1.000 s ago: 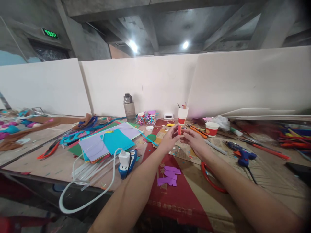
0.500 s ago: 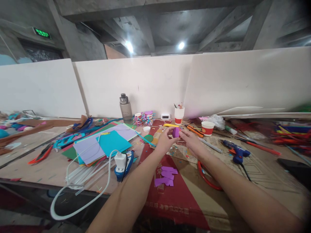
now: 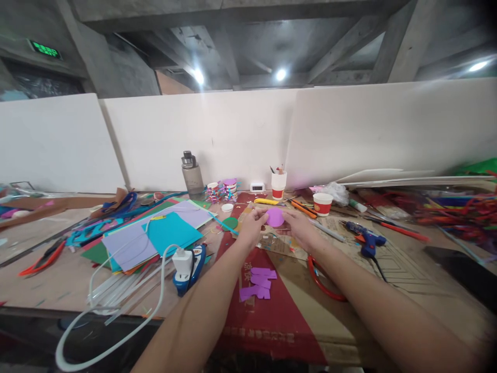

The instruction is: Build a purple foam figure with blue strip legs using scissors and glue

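A small round purple disc is held out over the table between both hands. My left hand pinches its left edge and my right hand pinches its right edge. Its flat purple face points toward me. Below my forearms, several purple paper cut-outs lie on a red cloth. A green paper circle rests just left of my left hand.
Coloured paper sheets are stacked at left, beside a charger with white cable. A water bottle, a cup with pens and a paper cup stand near the white partition. A blue glue gun and red scissors lie at right.
A second ago a red edge showed between my fingers; the piece has since turned so its purple round face shows. The view has shifted rightward and my hands dropped slightly.
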A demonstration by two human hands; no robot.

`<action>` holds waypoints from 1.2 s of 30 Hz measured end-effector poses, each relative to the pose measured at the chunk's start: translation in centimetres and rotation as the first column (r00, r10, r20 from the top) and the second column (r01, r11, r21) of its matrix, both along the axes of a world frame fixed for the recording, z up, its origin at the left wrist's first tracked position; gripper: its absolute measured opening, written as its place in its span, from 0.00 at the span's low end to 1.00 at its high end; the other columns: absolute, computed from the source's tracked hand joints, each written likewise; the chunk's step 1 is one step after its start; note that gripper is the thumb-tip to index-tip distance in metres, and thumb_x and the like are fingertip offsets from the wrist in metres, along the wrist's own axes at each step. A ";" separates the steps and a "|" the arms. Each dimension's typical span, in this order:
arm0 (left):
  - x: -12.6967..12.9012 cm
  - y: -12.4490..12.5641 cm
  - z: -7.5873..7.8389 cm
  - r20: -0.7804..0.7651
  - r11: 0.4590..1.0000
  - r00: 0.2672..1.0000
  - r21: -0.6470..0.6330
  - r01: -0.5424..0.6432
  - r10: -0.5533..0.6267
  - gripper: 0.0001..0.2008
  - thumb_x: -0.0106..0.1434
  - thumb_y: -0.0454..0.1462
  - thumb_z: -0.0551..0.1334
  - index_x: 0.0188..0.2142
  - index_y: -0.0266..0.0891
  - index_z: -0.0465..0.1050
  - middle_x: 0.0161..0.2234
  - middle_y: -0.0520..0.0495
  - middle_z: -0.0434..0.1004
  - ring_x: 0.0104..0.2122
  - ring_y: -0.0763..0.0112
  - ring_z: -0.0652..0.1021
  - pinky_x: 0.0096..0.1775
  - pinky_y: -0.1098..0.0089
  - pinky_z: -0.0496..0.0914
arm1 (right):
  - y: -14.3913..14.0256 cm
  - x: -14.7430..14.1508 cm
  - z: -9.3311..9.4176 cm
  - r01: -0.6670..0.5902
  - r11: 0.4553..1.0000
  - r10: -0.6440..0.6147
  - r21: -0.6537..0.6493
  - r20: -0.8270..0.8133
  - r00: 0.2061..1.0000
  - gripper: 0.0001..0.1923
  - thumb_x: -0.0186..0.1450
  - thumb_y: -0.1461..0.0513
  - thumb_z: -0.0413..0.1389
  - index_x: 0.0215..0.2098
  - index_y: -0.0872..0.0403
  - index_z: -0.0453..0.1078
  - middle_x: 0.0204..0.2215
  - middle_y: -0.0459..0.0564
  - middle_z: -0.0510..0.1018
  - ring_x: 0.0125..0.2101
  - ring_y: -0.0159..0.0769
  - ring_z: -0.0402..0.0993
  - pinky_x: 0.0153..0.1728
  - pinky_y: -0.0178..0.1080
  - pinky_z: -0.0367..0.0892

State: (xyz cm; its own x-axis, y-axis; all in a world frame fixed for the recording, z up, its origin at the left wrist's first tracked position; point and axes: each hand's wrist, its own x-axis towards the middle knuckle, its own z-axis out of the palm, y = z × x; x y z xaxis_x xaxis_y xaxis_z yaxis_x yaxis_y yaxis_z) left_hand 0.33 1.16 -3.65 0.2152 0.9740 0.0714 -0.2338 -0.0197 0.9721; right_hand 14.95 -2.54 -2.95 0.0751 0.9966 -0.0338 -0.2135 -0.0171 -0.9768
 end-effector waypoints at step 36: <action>0.1 -0.7 1.0 0.379 0.992 0.919 -0.012 0.128 -0.114 0.21 0.52 0.37 0.71 0.45 0.37 0.73 0.44 0.43 0.79 0.42 0.68 0.79 0.43 0.69 0.72 | -0.7 -0.4 -0.2 -0.059 0.859 -0.294 0.508 0.585 0.756 0.32 0.52 0.67 0.63 0.55 0.50 0.67 0.50 0.55 0.72 0.42 0.41 0.72 0.38 0.44 0.73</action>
